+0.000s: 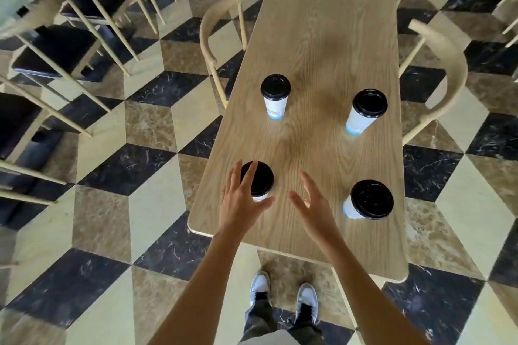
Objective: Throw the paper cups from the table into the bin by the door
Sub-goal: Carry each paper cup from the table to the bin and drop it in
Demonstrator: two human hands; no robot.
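Cups: four lidded, upright on worktop (322, 36). Left hand (241, 199) spread, over near-left cup (259, 180), not closed. Right hand (314, 204) spread, empty; near-right cup (368, 200) just beside. Wrap each low on wall, not lid. Bin unseen.

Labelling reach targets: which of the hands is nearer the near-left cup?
Left. The left hand is spread open right at the near-left cup, fingers over its lid. The right hand is open too, off to the cup's right over bare table.
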